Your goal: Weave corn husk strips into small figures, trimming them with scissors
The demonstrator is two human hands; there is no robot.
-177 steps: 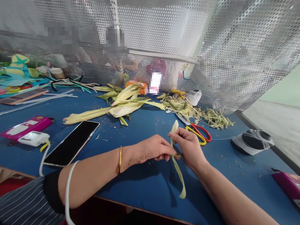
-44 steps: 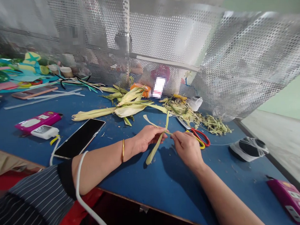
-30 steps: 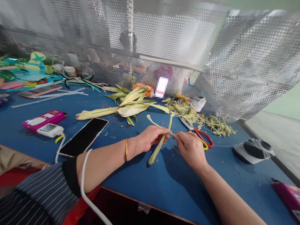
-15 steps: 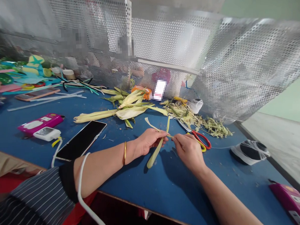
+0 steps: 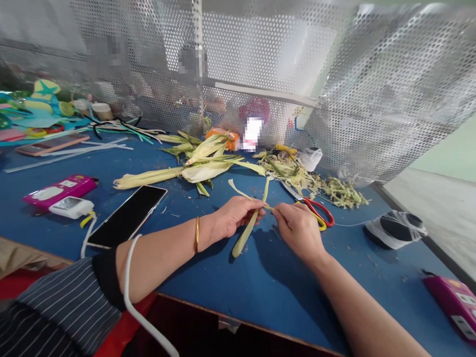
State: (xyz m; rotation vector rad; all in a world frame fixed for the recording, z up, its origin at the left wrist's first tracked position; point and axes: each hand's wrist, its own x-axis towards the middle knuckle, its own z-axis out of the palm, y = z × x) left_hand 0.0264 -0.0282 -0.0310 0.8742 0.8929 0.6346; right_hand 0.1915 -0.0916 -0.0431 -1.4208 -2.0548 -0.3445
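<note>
My left hand [image 5: 239, 215] pinches crossed strips of corn husk above the blue table [image 5: 211, 285]. One pale green corn husk strip [image 5: 246, 235] hangs toward me below the fingers, and its narrow end sticks up past them. My right hand [image 5: 299, 226] is closed on the end of a thin twisted strip, just right of the left fingertips. Scissors [image 5: 320, 211] with red and yellow handles lie beside the right hand, partly hidden by it. Beyond my hands is a pile of corn husks [image 5: 206, 166].
Husk scraps [image 5: 296, 170] lie before the perforated metal screen [image 5: 256, 46]. White thread on a black spool [image 5: 396, 228] sits at right, near a magenta power strip [image 5: 462, 305]. At left are a phone [image 5: 127, 215], another magenta strip [image 5: 61, 191] and a white cable [image 5: 128, 288].
The view has tilted slightly, so the table's contents sit a little higher in the picture. Both hands keep their hold on the husk strips, nearly in the same place.
</note>
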